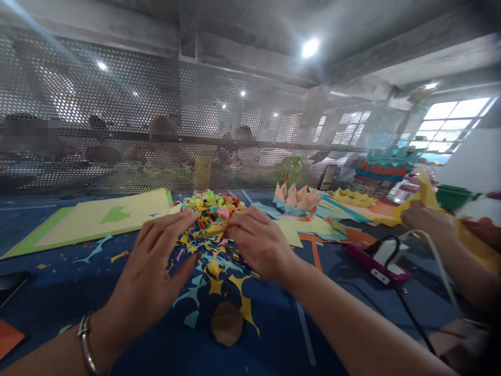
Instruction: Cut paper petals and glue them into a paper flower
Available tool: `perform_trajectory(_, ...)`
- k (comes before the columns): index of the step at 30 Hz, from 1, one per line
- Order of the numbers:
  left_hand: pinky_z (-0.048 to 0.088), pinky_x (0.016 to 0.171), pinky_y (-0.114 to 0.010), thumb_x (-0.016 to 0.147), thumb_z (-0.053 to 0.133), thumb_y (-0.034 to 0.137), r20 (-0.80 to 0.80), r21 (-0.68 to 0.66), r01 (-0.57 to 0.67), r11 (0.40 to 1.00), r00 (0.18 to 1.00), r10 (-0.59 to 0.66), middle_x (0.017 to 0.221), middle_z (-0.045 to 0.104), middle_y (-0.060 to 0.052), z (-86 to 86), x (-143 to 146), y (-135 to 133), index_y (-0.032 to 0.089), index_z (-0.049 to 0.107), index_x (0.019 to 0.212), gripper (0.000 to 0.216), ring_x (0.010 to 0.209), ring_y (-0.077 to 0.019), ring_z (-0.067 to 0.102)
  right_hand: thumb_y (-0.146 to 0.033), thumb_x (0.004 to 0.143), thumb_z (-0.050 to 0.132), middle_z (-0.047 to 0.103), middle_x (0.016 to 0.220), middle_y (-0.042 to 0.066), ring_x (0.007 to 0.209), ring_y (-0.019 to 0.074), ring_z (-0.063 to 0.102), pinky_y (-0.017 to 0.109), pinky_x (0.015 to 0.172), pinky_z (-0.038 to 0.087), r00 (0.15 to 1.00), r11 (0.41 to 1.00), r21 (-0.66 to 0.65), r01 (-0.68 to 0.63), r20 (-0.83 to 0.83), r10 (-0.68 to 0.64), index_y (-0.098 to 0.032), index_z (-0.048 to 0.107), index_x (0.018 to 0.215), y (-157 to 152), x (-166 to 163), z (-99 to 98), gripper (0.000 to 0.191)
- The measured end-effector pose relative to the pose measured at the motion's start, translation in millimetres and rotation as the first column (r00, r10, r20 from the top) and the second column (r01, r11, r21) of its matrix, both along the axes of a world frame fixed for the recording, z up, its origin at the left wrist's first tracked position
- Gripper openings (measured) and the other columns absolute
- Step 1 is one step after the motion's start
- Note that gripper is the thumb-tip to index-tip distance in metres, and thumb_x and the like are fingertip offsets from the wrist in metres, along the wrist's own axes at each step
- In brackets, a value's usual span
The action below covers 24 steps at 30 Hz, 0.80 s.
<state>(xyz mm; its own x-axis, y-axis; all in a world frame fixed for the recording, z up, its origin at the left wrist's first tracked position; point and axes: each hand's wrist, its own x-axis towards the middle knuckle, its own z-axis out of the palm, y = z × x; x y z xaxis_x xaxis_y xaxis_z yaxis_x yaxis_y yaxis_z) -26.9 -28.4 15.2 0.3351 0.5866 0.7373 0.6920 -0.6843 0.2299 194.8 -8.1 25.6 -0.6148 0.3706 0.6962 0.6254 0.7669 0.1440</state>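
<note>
A heap of small coloured paper pieces (211, 206) lies on the blue table (58, 292) in front of me. My left hand (152, 266) hovers at the heap's left side, fingers stretched out and slightly spread toward the scraps. My right hand (258, 243) rests on the heap's right side, fingers curled down onto the scraps; what they pinch, if anything, is hidden. Yellow and light-blue offcuts (219, 284) are strewn on the table between my wrists. A round brown paper piece (227, 324) lies nearest me.
Yellow and green sheets (97, 219) lie at the left. Folded orange paper shapes (297, 197) and more sheets lie at the right. A pink glue gun (376, 263) with a black cord sits right. Another person's hand (428, 219) holds yellow paper. A perforated metal screen (156, 130) stands behind.
</note>
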Motion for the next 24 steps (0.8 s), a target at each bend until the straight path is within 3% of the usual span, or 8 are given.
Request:
perform_trajectory(4,0.039,0.092,-0.041,0.083,0.054,0.024,-0.017,-0.068,0.034,0.997,0.999,-0.035,0.102,0.065,-0.003,-1.6,0.7,1.8,0.028,0.059,0.106,0.024,0.101,-0.0247,0.055,-0.010,0.090,0.040,0.065,0.098,0.007,0.089,0.0194,0.052,0.036,0.085,0.043,0.990,0.994,-0.059,-0.092,0.104,0.098,-0.017,0.063,0.093,-2.5,-10.3,-6.2,0.024)
perform_trajectory(8,0.046,0.067,-0.033,0.083,0.053,0.030,0.186,-0.366,0.007,0.931,0.980,0.066,0.079,0.067,0.000,-3.0,-4.1,7.6,0.025,0.062,0.089,0.012,0.071,-0.0192,0.060,-0.009,0.089,0.040,0.065,0.100,0.007,0.095,0.0183,0.054,0.035,0.088,0.043,0.990,0.982,-0.136,-0.134,-0.070,0.125,-0.017,0.058,0.103,-5.4,-13.2,-5.6,0.023)
perform_trajectory(11,0.045,0.057,-0.028,0.080,0.056,0.034,0.414,-0.525,0.167,0.835,0.907,0.079,0.069,0.066,0.000,-2.0,-5.3,12.8,0.022,0.061,0.084,0.013,0.062,-0.0161,0.058,-0.015,0.089,0.046,0.062,0.104,0.008,0.100,0.0197,0.053,0.036,0.090,0.041,0.978,0.982,-0.182,-0.053,-0.209,0.014,-0.018,0.054,0.108,-4.3,-10.3,-4.6,0.022)
perform_trajectory(14,0.046,0.058,-0.025,0.076,0.060,0.033,0.604,-0.575,0.356,0.737,0.792,0.089,0.073,0.067,-0.001,-1.8,-4.1,17.3,0.019,0.059,0.083,0.015,0.066,-0.0151,0.059,-0.019,0.087,0.051,0.062,0.104,0.007,0.101,0.0221,0.052,0.039,0.090,0.040,0.971,0.977,-0.215,0.004,-0.232,-0.055,-0.020,0.052,0.110,2.4,-5.3,-8.0,0.024)
perform_trajectory(17,0.046,0.061,-0.024,0.073,0.063,0.031,0.678,-0.561,0.411,0.719,0.726,0.114,0.077,0.067,-0.002,-4.1,-3.6,20.8,0.018,0.059,0.084,0.017,0.068,-0.0137,0.059,-0.021,0.085,0.055,0.063,0.097,0.008,0.094,0.0229,0.054,0.038,0.084,0.043,0.977,0.969,-0.245,0.020,-0.202,-0.071,-0.020,0.055,0.106,11.6,-1.1,-14.3,0.021)
perform_trajectory(20,0.044,0.060,-0.023,0.072,0.064,0.030,0.657,-0.557,0.396,0.730,0.748,0.096,0.074,0.066,-0.001,-6.3,-5.4,22.5,0.018,0.057,0.085,0.019,0.065,-0.0128,0.058,-0.020,0.086,0.053,0.063,0.087,0.007,0.085,0.0214,0.056,0.036,0.077,0.044,0.967,0.969,-0.247,0.022,-0.240,-0.083,-0.018,0.058,0.096,17.2,1.5,-18.0,0.012)
perform_trajectory(24,0.041,0.053,-0.023,0.072,0.064,0.030,0.475,-0.645,0.323,0.692,0.880,0.031,0.070,0.068,0.001,-4.5,-7.2,19.9,0.020,0.057,0.098,0.029,0.059,-0.0137,0.058,-0.018,0.085,0.053,0.062,0.082,0.005,0.082,0.0198,0.056,0.034,0.075,0.044,0.954,0.964,-0.265,0.012,-0.286,-0.090,-0.020,0.058,0.091,17.0,3.3,-16.8,0.008)
